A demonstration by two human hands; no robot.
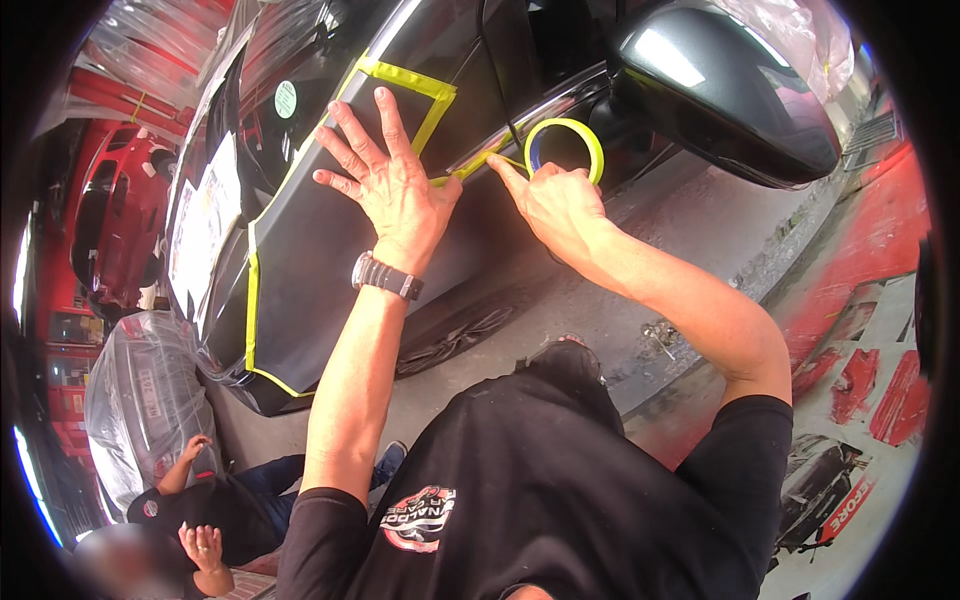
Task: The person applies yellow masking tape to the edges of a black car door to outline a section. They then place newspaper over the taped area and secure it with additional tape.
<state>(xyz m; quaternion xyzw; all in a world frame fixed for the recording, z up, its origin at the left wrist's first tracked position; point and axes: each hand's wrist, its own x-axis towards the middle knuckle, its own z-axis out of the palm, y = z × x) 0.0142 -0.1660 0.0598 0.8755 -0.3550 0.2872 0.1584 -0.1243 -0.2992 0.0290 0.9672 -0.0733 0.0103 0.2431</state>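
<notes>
A roll of yellow masking tape [597,150] is held in my right hand [562,205], whose index finger points at the strip of yellow tape [470,163] running from the roll. That strip lies along the edge of a dark car panel [345,265], beside a shiny trim line. My left hand [392,195] is spread open against the panel, its thumb at the strip near my right fingertip. More yellow tape [252,300] outlines the panel on its left, top and lower sides. A watch is on my left wrist.
A black side mirror [720,95] juts out at the upper right, close to the tape roll. Papers [205,230] lie on the car at left. Another person [230,525] is at the lower left, near a plastic-covered car [145,400]. A red car [120,215] stands farther back.
</notes>
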